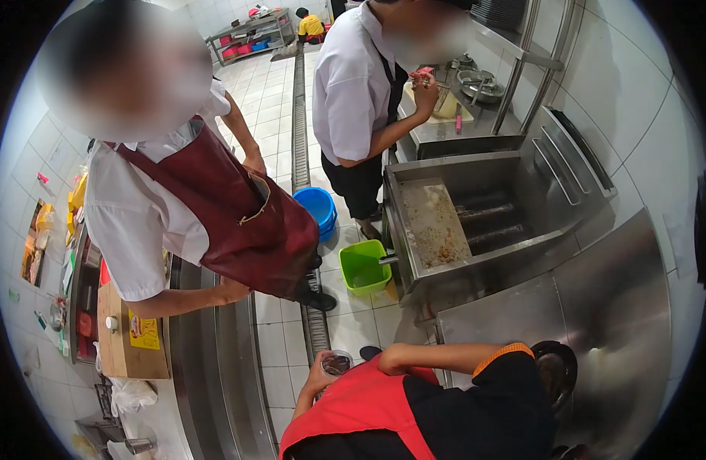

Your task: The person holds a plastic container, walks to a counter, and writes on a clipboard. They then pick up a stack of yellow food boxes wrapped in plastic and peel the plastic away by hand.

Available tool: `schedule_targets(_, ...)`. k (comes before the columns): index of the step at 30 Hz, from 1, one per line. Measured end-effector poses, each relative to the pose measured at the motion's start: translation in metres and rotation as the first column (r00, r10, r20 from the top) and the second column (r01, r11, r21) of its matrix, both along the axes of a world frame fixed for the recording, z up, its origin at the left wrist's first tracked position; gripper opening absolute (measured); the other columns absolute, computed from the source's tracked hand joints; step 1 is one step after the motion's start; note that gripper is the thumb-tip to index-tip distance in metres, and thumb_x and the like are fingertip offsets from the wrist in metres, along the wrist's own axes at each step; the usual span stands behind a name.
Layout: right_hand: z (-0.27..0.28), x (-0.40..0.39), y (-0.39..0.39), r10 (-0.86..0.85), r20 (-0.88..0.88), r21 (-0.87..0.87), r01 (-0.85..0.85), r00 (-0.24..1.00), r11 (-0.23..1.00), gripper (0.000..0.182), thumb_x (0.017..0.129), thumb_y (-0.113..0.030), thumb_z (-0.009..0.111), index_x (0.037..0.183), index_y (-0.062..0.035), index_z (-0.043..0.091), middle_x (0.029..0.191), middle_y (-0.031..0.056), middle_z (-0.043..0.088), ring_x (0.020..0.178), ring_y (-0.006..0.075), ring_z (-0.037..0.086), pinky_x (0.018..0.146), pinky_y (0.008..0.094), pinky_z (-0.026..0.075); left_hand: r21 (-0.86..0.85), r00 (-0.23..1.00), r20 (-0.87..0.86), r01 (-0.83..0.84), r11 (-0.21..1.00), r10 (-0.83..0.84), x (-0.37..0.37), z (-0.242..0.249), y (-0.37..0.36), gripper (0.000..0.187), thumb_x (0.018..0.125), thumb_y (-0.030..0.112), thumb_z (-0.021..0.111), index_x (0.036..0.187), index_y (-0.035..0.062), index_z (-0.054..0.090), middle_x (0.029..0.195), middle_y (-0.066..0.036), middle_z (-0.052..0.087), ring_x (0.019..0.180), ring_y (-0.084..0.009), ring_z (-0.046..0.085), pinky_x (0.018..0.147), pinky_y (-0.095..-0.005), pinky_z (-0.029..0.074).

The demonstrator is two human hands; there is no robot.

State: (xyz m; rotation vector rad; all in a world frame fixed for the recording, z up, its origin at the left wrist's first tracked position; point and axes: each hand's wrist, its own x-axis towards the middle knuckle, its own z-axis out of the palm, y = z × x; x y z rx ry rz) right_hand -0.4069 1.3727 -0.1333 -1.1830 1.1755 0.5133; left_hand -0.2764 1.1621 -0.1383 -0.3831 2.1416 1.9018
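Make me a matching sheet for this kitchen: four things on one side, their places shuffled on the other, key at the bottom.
Things
1. Square lime-green plastic bin
2. Flat yellow printed packet
3. Dark red cloth apron
4. Round silver metal bowl

Places
A. Worn over a short-sleeved white shirt
B. On the grey steel counter along the wall
C. On the pale tiled floor
D. On the light brown wooden box

Right pairs: 1-C, 2-D, 3-A, 4-B
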Motion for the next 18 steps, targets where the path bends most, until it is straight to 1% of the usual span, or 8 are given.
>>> schedule_targets(3, 0.049, -0.011, -0.002, -0.014, -0.030, 0.050, 0.015, 0.999, 0.999, 0.039, 0.058, -0.014, 0.087, 0.094, -0.0035, 0.073, 0.101, 0.0087, 0.071, 0.087, 0.0225, 0.067, 0.078, 0.0372, 0.053, 0.015, 0.999, 0.028, -0.024, 1.000, 0.023, 0.000, 0.000, 0.002, 0.088, 0.047, 0.019, 0.091, 0.121, 0.0073, 0.044, 0.115, -0.010, 0.057, 0.110, -0.0223, 0.055, 0.098, -0.0351, 0.042)
schedule_targets(5, 0.060, -0.017, 0.001, 0.122, 0.059, -0.109, -0.115, 0.991, 0.987, 0.029, 0.063, -0.009, 0.073, 0.091, -0.0045, 0.072, 0.093, 0.0149, 0.070, 0.085, 0.0306, 0.067, 0.066, 0.0452, 0.051, 0.003, 1.000, 0.017, -0.025, 1.000, 0.025, -0.001, 0.007, 0.003, 0.088, 0.047, 0.019, 0.091, 0.121, 0.0074, 0.045, 0.115, -0.010, 0.057, 0.110, -0.0223, 0.055, 0.098, -0.0349, 0.042)
schedule_targets(8, 0.065, -0.017, -0.004, 0.098, 0.107, -0.002, -0.098, 0.989, 0.995, 0.031, 0.061, -0.008, 0.074, 0.092, -0.0039, 0.072, 0.093, 0.0149, 0.070, 0.083, 0.0292, 0.067, 0.064, 0.0441, 0.051, -0.011, 1.000, 0.007, -0.027, 1.000, 0.027, -0.002, 0.011, 0.003, 0.088, 0.047, 0.019, 0.091, 0.120, 0.0076, 0.045, 0.114, -0.010, 0.057, 0.110, -0.0221, 0.055, 0.097, -0.0345, 0.042)
schedule_targets(11, 0.081, -0.024, -0.009, 0.167, 0.093, -0.063, -0.162, 0.982, 0.985, 0.031, 0.060, -0.006, 0.074, 0.090, -0.0040, 0.072, 0.093, 0.0138, 0.071, 0.083, 0.0280, 0.068, 0.065, 0.0429, 0.051, 0.008, 0.999, 0.013, -0.033, 0.999, 0.033, -0.002, 0.006, 0.002, 0.089, 0.047, 0.019, 0.091, 0.121, 0.0079, 0.044, 0.115, -0.010, 0.057, 0.109, -0.0219, 0.055, 0.097, -0.0344, 0.042)
schedule_targets(12, 0.085, -0.024, -0.010, 0.167, 0.094, -0.063, -0.161, 0.981, 0.985, 0.031, 0.060, -0.006, 0.074, 0.090, -0.0040, 0.072, 0.093, 0.0138, 0.071, 0.083, 0.0280, 0.068, 0.065, 0.0429, 0.051, 0.029, 0.999, 0.015, -0.039, 0.999, 0.039, -0.001, 0.003, 0.001, 0.089, 0.046, 0.019, 0.092, 0.122, 0.0082, 0.044, 0.114, -0.010, 0.057, 0.109, -0.0217, 0.055, 0.097, -0.0345, 0.042)
schedule_targets(14, 0.091, -0.023, -0.010, 0.027, 0.033, 0.063, -0.029, 0.999, 0.998, 0.029, 0.059, -0.006, 0.074, 0.088, -0.0029, 0.073, 0.092, 0.0135, 0.071, 0.082, 0.0272, 0.068, 0.065, 0.0421, 0.050, 0.012, 0.999, 0.018, -0.034, 0.999, 0.034, -0.002, 0.005, 0.000, 0.090, 0.046, 0.019, 0.092, 0.122, 0.0085, 0.044, 0.114, -0.010, 0.057, 0.109, -0.0216, 0.055, 0.097, -0.0345, 0.043)
schedule_targets(17, 0.101, -0.026, -0.009, 0.048, 0.092, 0.009, -0.049, 0.995, 0.999, 0.028, 0.059, -0.004, 0.074, 0.087, -0.0012, 0.073, 0.093, 0.0135, 0.071, 0.083, 0.0269, 0.067, 0.067, 0.0416, 0.050, -0.004, 0.998, 0.057, -0.032, 0.999, 0.032, -0.005, 0.019, 0.002, 0.091, 0.047, 0.020, 0.092, 0.123, 0.0089, 0.043, 0.115, -0.010, 0.058, 0.108, -0.0214, 0.056, 0.096, -0.0344, 0.044)
schedule_targets(18, 0.085, -0.024, -0.009, 0.044, 0.094, 0.009, -0.045, 0.995, 0.999, 0.028, 0.059, -0.004, 0.074, 0.087, -0.0012, 0.073, 0.093, 0.0135, 0.071, 0.083, 0.0269, 0.067, 0.067, 0.0416, 0.050, -0.006, 0.995, 0.093, -0.037, 0.999, 0.037, -0.006, 0.025, 0.003, 0.092, 0.047, 0.020, 0.092, 0.124, 0.0090, 0.043, 0.115, -0.011, 0.058, 0.109, -0.0213, 0.056, 0.096, -0.0342, 0.044)
